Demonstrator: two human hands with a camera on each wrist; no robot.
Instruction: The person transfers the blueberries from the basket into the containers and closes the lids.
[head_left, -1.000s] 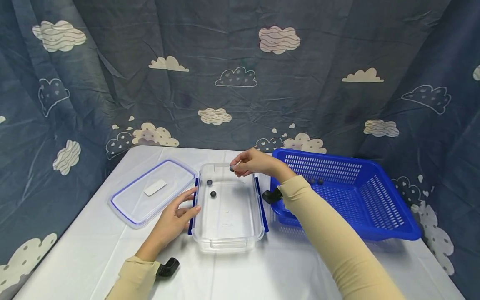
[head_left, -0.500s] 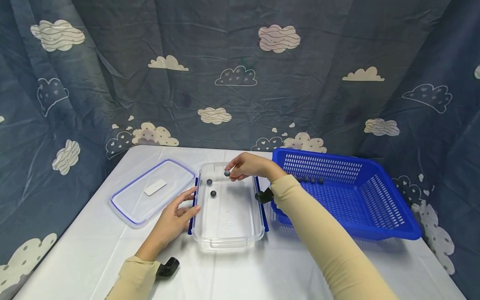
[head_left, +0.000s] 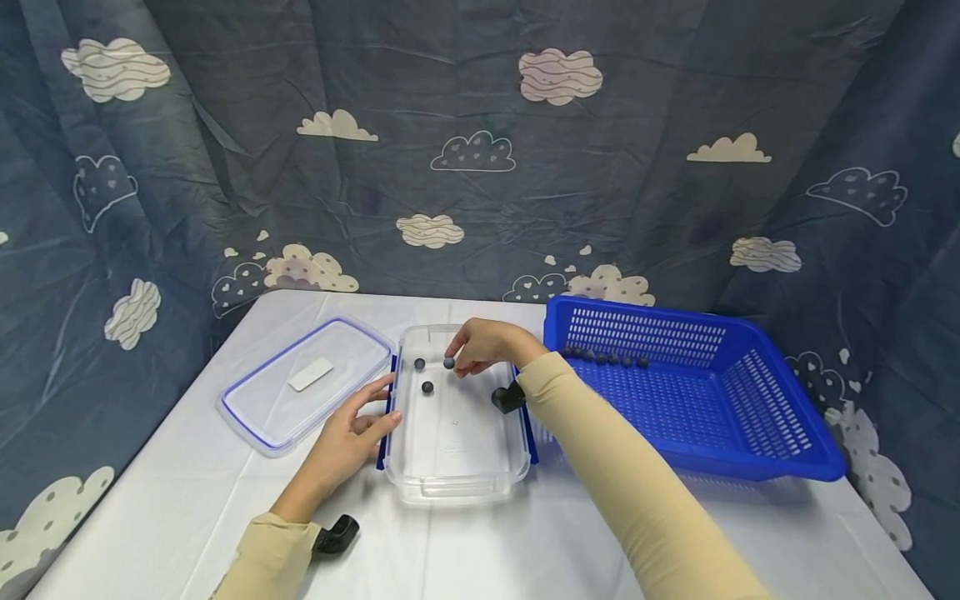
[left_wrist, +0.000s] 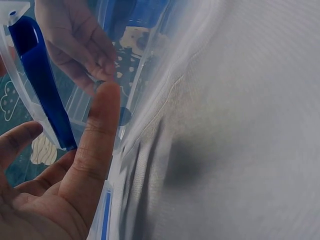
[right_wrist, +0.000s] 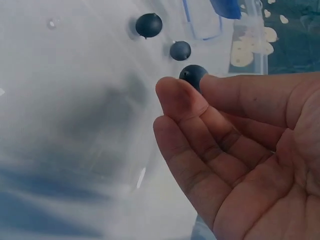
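My right hand (head_left: 486, 346) is over the clear plastic container (head_left: 465, 483), pinching a small dark blue ball (head_left: 448, 363) between thumb and fingertips. In the right wrist view, the pinched ball (right_wrist: 193, 76) is partly covered by the fingers. Two similar balls (head_left: 427, 387) (head_left: 419, 364) lie on the container's floor, left of this hand; small nubs show on them up close. My left hand (head_left: 348, 433) rests against the container's left side at the blue latch (left_wrist: 42, 85). Its thumb lies extended over the rim, and the other fingers stay outside, loosely spread.
Right of the container stands a blue perforated basket (head_left: 675, 417), with several dark balls (head_left: 602, 358) along its far left side. A clear lid (head_left: 262, 412) with a blue seal and a white label lies at the left. A cloud-printed curtain (head_left: 480, 225) hangs behind the table.
My right hand has moved left and lower into the container with the ball, uncovering more balls in the basket. My left hand has stayed still.
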